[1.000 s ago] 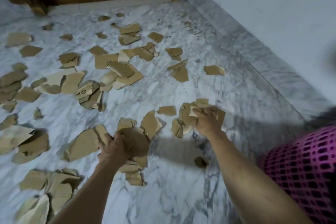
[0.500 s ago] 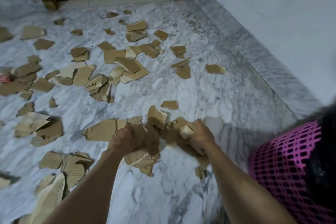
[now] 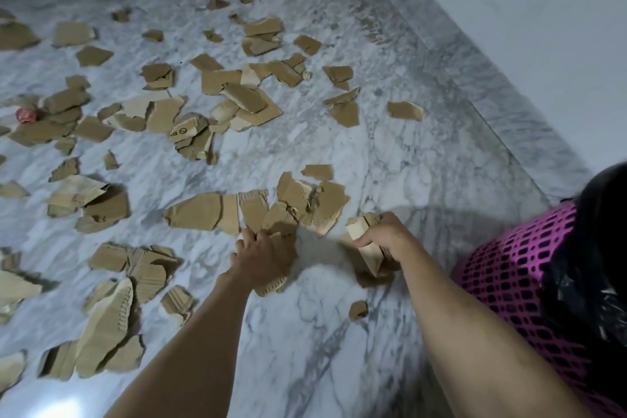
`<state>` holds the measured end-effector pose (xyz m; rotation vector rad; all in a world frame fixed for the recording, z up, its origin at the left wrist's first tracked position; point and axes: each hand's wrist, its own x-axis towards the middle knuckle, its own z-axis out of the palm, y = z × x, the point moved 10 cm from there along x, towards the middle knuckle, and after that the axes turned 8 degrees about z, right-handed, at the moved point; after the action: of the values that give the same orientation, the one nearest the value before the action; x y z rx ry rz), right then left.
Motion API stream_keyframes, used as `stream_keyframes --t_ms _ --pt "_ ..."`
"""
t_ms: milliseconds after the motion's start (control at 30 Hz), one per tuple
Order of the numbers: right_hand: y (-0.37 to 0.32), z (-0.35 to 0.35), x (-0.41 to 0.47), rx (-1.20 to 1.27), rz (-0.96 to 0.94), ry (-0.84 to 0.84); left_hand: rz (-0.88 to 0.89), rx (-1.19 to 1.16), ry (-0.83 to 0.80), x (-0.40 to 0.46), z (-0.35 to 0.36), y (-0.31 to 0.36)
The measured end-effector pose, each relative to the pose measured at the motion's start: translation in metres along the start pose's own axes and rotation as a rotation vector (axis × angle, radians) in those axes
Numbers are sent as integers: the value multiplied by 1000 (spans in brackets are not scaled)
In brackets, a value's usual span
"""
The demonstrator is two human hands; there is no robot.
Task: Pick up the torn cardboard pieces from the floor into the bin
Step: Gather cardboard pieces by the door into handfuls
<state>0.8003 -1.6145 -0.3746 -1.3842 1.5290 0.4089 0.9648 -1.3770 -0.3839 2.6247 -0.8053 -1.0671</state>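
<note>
The grey-veined white marble floor [image 3: 390, 153] carries torn cardboard pieces [image 3: 237, 102] scattered across its left and middle, thinning toward the right-hand wall. One scrap bears a black printed mark [image 3: 181, 132], a small red-and-white object [image 3: 25, 115] lies among the pieces at the left edge, and a pink perforated bin [image 3: 509, 282] stands at the right.

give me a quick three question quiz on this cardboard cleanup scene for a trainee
1. True or false: the right hand holds a bunch of cardboard pieces.
2. Which side of the person is the pink bin on: A left, B right?
3. Fill in: the left hand rests on cardboard lying on the ____ floor.

Key: 1 true; 2 B; 3 marble
</note>
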Motion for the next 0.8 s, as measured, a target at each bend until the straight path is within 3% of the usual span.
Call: stream_keyframes --t_ms 133,267,433,533,633,800 --pt "40 20 3 -186 90 27 -37 146 166 -19 15 -9" --pt "48 15 1 -350 54 288 -73 88 172 -20 18 -12" --pt "39 16 5 -402 -95 333 -94 -41 180 -14 16 -15" --pt "43 13 -2 -279 -147 317 -121 -181 129 -20 15 -16" --pt "47 4 -17 103 -127 240 -204 -302 78 -42 12 -35" --pt "52 6 -46 456 -80 69 -453 -508 154 -97 11 -109"
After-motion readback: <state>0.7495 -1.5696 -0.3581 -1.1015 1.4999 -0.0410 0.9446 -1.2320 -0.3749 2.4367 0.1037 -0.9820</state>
